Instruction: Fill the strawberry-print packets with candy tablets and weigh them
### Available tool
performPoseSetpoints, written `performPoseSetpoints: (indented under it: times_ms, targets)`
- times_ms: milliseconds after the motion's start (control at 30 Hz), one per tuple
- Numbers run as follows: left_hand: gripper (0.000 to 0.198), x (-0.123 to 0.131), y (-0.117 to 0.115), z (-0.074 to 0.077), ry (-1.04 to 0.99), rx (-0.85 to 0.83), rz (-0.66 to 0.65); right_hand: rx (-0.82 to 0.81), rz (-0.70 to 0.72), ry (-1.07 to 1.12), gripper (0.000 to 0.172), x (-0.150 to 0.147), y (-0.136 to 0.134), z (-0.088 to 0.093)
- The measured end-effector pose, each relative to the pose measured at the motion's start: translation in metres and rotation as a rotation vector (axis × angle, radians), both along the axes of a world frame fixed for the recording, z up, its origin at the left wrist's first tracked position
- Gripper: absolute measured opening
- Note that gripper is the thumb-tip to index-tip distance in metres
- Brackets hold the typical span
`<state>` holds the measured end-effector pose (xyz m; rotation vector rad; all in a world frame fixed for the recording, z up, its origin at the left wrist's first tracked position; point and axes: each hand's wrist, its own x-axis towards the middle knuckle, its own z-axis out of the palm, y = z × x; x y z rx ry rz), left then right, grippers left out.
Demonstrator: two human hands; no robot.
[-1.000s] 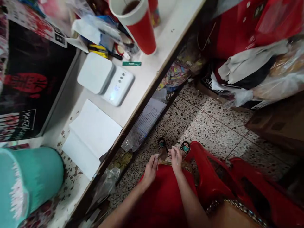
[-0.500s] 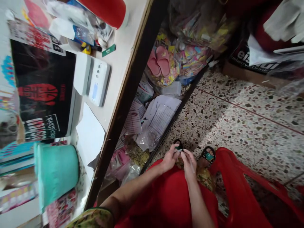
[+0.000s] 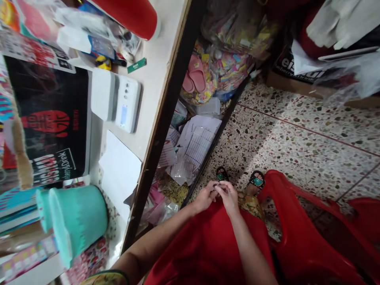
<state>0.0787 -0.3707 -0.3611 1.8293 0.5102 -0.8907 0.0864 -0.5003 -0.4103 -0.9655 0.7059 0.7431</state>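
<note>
My left hand [image 3: 206, 198] and my right hand [image 3: 229, 198] meet in front of the red cloth [image 3: 204, 245] over my lap. Both are closed, with thumbs and fingertips pinched together and touching each other. A tiny dark spot shows between the fingertips, too small to name. Past the hands, sandals [image 3: 257, 180] with green ornaments are on my feet.
To the left, a table holds a white scale [image 3: 128, 105], a turquoise bucket [image 3: 84, 219], white paper [image 3: 120, 166] and a black box [image 3: 50, 142]. Pink slippers [image 3: 197, 73] and papers [image 3: 198, 142] fill the shelf below. A red plastic chair [image 3: 292, 221] stands at right.
Both hands have drawn closer together and shifted slightly left, nearer my lap. The thin pale bit that showed at the fingertips is no longer visible. The camera view has shifted a little.
</note>
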Motion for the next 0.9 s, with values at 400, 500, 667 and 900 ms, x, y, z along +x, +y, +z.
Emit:
performPoseSetpoints:
  times_ms: [400,500,667,900]
  targets:
    - [0.041,-0.001,0.003,-0.062,0.046,-0.058,0.078,-0.27,-0.172,0.119,0.05,-0.015,0.013,-0.067]
    - [0.034,0.025,0.025,-0.074,-0.075,0.134,0.126,-0.336,-0.285,0.155,0.052,-0.013,0.022,-0.073]
    - [0.018,0.093,0.102,-0.116,-0.278,0.672,0.303,-0.305,-0.222,0.089,0.049,-0.015,0.04,-0.067]
    - [0.031,0.184,0.198,-0.157,-0.522,1.018,0.235,-0.315,-0.213,-0.03,0.044,0.022,0.033,-0.034]
